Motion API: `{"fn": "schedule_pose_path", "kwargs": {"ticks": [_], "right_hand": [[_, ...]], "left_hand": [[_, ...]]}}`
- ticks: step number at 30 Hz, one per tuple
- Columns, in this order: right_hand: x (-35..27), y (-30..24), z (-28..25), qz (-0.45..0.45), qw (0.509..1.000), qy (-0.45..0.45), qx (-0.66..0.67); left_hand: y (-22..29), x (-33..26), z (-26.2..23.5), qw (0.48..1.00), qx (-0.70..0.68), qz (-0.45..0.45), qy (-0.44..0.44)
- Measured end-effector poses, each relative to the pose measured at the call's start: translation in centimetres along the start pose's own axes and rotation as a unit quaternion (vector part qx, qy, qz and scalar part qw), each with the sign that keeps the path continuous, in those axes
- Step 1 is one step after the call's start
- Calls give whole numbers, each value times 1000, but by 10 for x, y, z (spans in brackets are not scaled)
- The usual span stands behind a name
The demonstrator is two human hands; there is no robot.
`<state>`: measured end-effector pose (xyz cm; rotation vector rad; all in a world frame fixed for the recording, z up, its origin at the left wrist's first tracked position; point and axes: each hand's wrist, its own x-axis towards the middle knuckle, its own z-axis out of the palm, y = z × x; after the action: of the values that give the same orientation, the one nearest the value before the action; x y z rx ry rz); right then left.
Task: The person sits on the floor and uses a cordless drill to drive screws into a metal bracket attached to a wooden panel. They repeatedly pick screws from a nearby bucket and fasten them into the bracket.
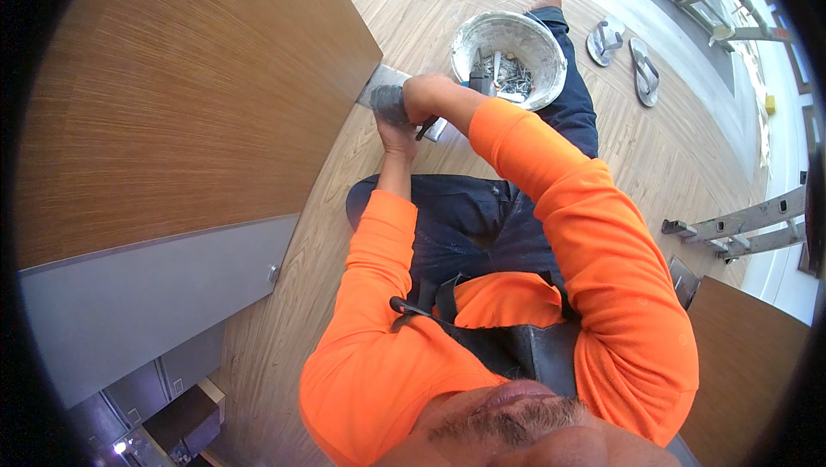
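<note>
Here, both hands working at the lower corner of the brown wood-grain door panel (189, 97): right hand (428, 95) closed round a dark-handled tool (428, 127), left hand (394, 127) just beneath. Left fingers' grip impossible to tell. Just beyond the fingers, a white plastic bucket of metal hardware (509, 56) on the floor.

Sandals (626, 56), ladder (738, 230), wooden floor (680, 144)

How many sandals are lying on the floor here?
2: grey flip-flop sandals side by side on the wooden floor right of the white bucket, one nearer it, one farther right. None seem hidden.
</note>
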<state>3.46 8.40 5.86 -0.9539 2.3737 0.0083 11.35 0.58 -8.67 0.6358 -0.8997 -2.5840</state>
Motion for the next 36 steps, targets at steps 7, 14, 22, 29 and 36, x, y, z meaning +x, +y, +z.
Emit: {"fn": "schedule_pose_path", "kwargs": {"ticks": [7, 14, 22, 29, 36], "right_hand": [[11, 4, 3, -6, 999, -29, -13], [10, 1, 1, 30, 998, -36, -29], [2, 2, 2, -2, 1000, -10, -3], [3, 12, 12, -18, 999, -7, -31], [-7, 21, 14, -2, 1000, -12, 15]], "left_hand": [[-4, 6, -3, 1000, -1, 5, 3], [-3, 4, 1, 1000, 2, 3, 4], [-4, 7, -7, 1000, -2, 11, -21], [-4, 3, -9, 999, 11, -13, -48], [-4, -1, -7, 997, 27, -6, -72]]}}
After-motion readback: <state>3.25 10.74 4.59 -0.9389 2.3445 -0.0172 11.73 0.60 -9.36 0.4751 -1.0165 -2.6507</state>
